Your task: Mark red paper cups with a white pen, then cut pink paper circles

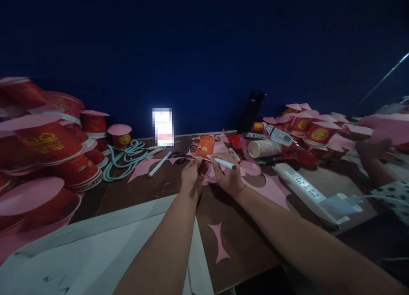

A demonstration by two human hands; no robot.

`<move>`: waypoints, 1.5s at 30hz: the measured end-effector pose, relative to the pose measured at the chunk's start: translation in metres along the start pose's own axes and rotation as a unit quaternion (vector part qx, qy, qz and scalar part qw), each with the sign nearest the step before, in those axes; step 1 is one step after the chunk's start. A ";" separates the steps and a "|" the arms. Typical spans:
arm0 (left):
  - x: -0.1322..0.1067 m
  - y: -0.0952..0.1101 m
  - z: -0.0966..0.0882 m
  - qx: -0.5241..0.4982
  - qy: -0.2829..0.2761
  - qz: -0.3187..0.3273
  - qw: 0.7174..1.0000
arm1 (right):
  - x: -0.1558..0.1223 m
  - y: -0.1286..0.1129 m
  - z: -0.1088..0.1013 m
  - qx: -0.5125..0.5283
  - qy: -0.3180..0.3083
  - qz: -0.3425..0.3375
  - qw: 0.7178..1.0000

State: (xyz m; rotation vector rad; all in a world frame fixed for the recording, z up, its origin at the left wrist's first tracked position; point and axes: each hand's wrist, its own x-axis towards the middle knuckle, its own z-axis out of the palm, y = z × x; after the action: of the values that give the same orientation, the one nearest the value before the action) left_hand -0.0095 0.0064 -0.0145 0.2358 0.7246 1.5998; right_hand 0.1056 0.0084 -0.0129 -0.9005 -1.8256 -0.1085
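Observation:
Near the middle of the table, my left hand (191, 174) is closed around the near rim of a red paper cup (205, 145) with an orange print. The cup lies tilted, its base pointing away from me. My right hand (229, 178) grips a white marker (222, 162), whose blue tip end points left at the cup's rim. Pink paper scraps (220, 147) lie under and behind the cup. A second white marker (159, 164) rests on the table to the left of my hands.
Stacked red cups with pink paper discs (47, 135) crowd the left; more red cups (319, 132) stand right. A teal cord (123, 163), a white cup stack (264, 148), a power strip (306, 190) and a whiteboard (105, 248) lie around. Another person's hand (372, 158) is far right.

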 end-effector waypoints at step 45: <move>-0.003 0.005 0.001 -0.027 0.008 -0.047 0.998 | 0.000 0.002 -0.004 0.005 0.041 0.025 0.999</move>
State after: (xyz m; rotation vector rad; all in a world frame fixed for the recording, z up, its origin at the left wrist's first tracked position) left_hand -0.0125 0.0042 -0.0102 0.1475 0.6946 1.5300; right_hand 0.1097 0.0086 -0.0117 -0.9215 -1.7241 -0.1033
